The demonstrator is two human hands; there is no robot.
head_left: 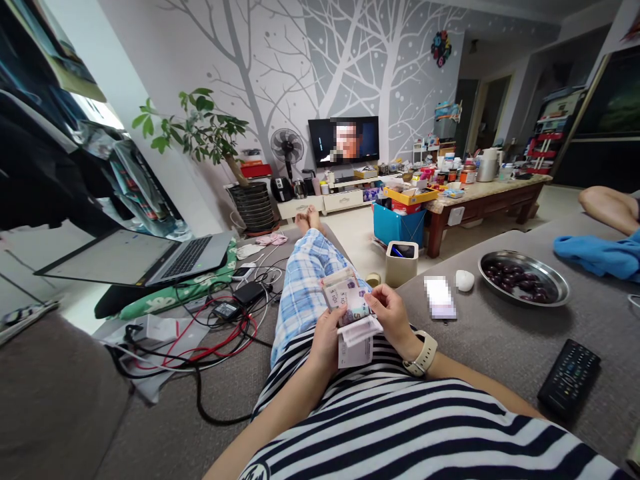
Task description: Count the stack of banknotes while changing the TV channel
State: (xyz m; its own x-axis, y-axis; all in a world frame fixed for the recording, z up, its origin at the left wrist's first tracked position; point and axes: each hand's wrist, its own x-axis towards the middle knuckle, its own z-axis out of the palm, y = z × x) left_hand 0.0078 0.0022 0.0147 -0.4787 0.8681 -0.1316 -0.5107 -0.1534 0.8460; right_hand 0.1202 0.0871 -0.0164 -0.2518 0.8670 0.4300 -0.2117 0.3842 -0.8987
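I sit on a grey sofa with my legs stretched out in blue plaid trousers (pixel 305 280). My left hand (pixel 327 337) is closed round a stack of banknotes (pixel 345 297) held above my lap. A white paper slip (pixel 356 340) hangs below the stack. My right hand (pixel 393 317), with a pale watch on its wrist, pinches the right edge of the notes with thumb and fingers.
A metal bowl of dark fruit (pixel 524 277), a white mouse (pixel 465 280), a black remote (pixel 569 377) and a blue cloth (pixel 597 257) lie on the sofa to my right. An open laptop (pixel 150 257) and tangled cables (pixel 215 330) lie left. Another person's knee (pixel 607 207) shows far right. A small bin (pixel 401 262) stands on the floor.
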